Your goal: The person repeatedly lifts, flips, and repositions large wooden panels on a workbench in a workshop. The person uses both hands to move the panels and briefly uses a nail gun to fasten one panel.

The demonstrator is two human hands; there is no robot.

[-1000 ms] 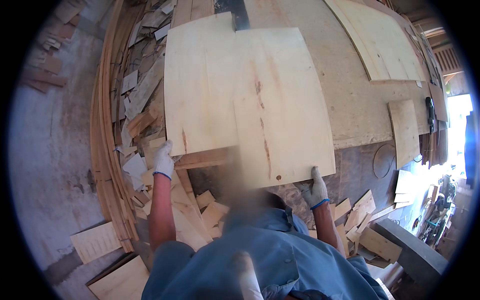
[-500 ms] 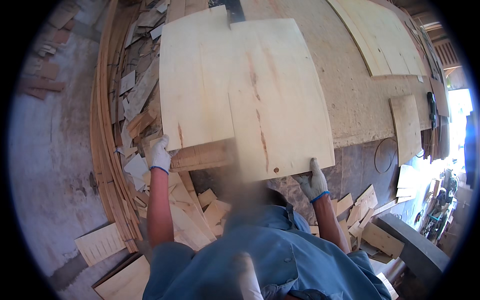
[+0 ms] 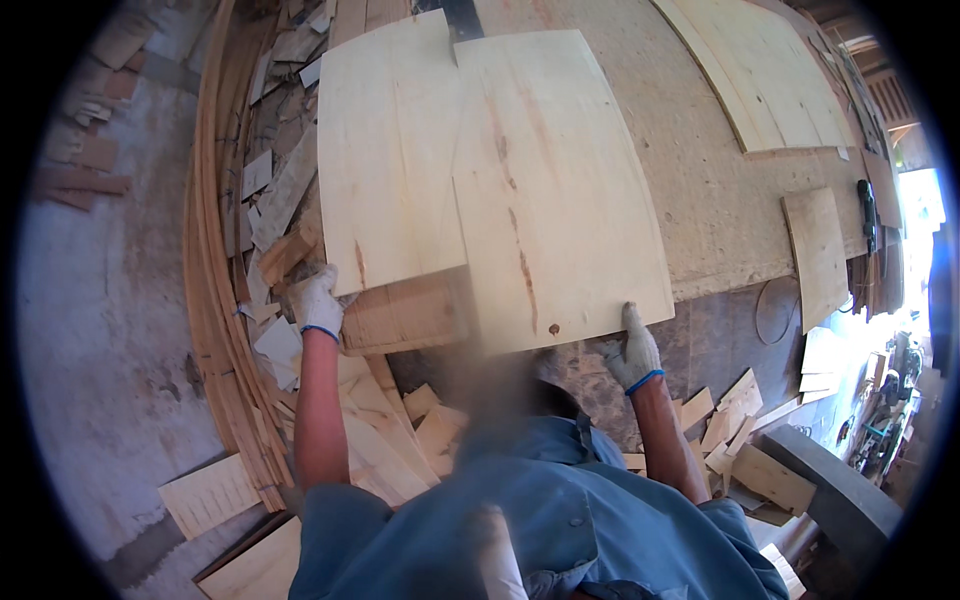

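Two pale plywood sheets lie side by side on the workbench, their edges meeting or slightly overlapping. My left hand (image 3: 320,303), in a white glove with a blue cuff, is closed at the near left corner of the left plywood sheet (image 3: 390,160). My right hand (image 3: 633,352), gloved the same way, grips the near edge of the right plywood sheet (image 3: 580,200), thumb on top and fingers hidden below. Brown streaks and a dark knot mark that right sheet, which reaches closer to me than the left one. A blur covers part of its near edge.
The wooden workbench (image 3: 690,210) carries more plywood (image 3: 760,80) at the far right and a smaller board (image 3: 818,255) hanging over its edge. Long wooden strips (image 3: 207,250) run along the left. Wood offcuts (image 3: 735,410) litter the floor beside a grey beam (image 3: 830,490).
Both sheets have shifted slightly away from me, the right one turning a little at its near right corner. My right hand has moved slightly forward and to the right with it.
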